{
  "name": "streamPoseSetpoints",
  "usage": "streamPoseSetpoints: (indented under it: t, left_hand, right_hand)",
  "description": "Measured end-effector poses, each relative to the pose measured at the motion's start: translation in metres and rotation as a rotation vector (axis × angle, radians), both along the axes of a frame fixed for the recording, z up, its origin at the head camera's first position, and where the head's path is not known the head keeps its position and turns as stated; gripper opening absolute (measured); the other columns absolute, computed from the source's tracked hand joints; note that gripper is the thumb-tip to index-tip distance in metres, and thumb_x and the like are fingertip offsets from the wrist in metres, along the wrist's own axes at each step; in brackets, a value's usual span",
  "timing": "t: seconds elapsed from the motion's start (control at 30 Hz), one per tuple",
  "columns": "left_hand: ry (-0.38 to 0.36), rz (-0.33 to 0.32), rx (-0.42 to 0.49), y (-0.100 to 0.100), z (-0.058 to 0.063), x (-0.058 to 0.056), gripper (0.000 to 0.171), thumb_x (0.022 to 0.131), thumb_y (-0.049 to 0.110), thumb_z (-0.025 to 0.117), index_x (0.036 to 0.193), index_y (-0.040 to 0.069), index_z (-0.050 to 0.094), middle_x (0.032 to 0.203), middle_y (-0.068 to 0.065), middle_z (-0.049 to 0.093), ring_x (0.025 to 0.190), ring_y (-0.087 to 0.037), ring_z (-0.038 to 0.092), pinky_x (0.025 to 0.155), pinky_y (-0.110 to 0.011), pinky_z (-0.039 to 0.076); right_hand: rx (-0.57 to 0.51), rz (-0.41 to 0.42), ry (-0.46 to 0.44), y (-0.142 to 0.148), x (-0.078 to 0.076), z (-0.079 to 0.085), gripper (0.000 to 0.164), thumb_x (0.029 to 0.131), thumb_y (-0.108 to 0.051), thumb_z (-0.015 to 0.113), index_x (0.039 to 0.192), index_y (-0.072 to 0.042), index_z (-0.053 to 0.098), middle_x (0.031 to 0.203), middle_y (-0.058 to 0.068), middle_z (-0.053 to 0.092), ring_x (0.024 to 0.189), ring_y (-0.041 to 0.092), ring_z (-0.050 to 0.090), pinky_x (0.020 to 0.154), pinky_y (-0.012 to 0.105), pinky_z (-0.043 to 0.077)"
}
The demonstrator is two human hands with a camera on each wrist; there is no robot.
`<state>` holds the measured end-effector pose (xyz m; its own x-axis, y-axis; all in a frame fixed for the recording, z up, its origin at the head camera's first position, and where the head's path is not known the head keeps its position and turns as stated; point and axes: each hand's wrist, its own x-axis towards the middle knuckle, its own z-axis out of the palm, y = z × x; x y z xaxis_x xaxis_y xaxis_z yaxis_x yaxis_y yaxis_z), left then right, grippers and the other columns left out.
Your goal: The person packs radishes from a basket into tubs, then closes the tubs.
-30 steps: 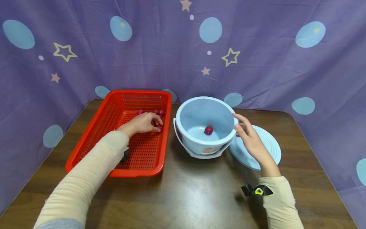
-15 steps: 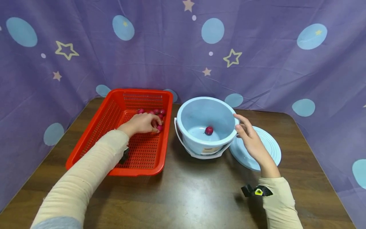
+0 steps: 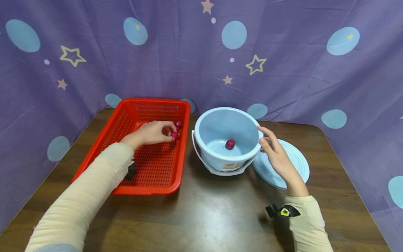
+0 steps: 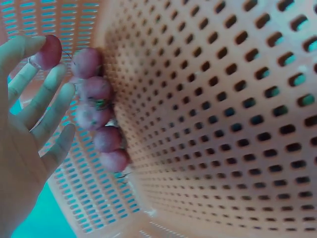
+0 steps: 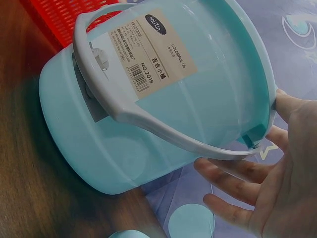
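My left hand (image 3: 151,133) pinches a red radish (image 3: 175,135) between thumb and forefinger, over the right side of the red plastic basket (image 3: 185,147). In the left wrist view, this radish (image 4: 48,52) is between the fingertips, the other fingers stretched out. Several more radishes (image 4: 94,89) lie in a row along the basket wall. My right hand (image 3: 277,154) touches the right rim of a light blue bucket (image 3: 229,159), its fingers spread near the handle joint in the right wrist view. One radish (image 3: 230,144) lies on the bucket's floor.
A round light blue lid (image 3: 297,162) lies flat on the wooden table (image 3: 214,217), right of the bucket and partly behind my right hand. The bucket's pale handle (image 5: 173,139) hangs down in front. A purple patterned curtain (image 3: 176,56) stands behind the table.
My left hand has shifted slightly back and left, lifting a radish a little. The right hand and bucket have stayed in place.
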<state>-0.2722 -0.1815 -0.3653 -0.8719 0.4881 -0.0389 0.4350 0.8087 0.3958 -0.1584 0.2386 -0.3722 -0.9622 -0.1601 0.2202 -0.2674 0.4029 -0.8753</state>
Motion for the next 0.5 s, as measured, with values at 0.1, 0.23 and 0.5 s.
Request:
streamPoseSetpoints:
  t: [0.1, 0.23, 0.5]
  left_hand:
    - [0.005, -0.001, 0.029, 0.0, 0.009, 0.002, 0.021, 0.087, 0.029, 0.075, 0.105, 0.023, 0.065, 0.089, 0.005, 0.064, 0.084, -0.015, 0.059, 0.076, -0.038, 0.042]
    - [0.011, 0.014, 0.042, 0.0, 0.023, 0.005, 0.024, 0.088, 0.031, 0.073, 0.11, 0.024, 0.065, 0.095, 0.004, 0.066, 0.089, -0.015, 0.061, 0.08, -0.04, 0.045]
    - [0.058, 0.012, 0.118, 0.004, 0.042, 0.01, 0.024, 0.089, 0.032, 0.074, 0.109, 0.022, 0.065, 0.092, 0.004, 0.065, 0.086, -0.015, 0.06, 0.079, -0.039, 0.045]
  right_hand:
    - [0.001, 0.0, 0.003, -0.001, 0.001, 0.0, 0.046, 0.108, -0.026, 0.038, 0.154, -0.016, 0.033, 0.128, 0.024, 0.053, 0.114, 0.023, 0.052, 0.09, 0.032, 0.047]
    - [0.003, 0.003, 0.008, -0.002, 0.001, 0.0, 0.046, 0.108, -0.026, 0.038, 0.153, -0.016, 0.033, 0.128, 0.024, 0.053, 0.112, 0.019, 0.052, 0.09, 0.032, 0.047]
    - [0.008, -0.006, -0.001, -0.002, 0.003, -0.001, 0.047, 0.108, -0.027, 0.038, 0.154, -0.015, 0.033, 0.13, 0.025, 0.053, 0.115, 0.027, 0.051, 0.09, 0.029, 0.046]
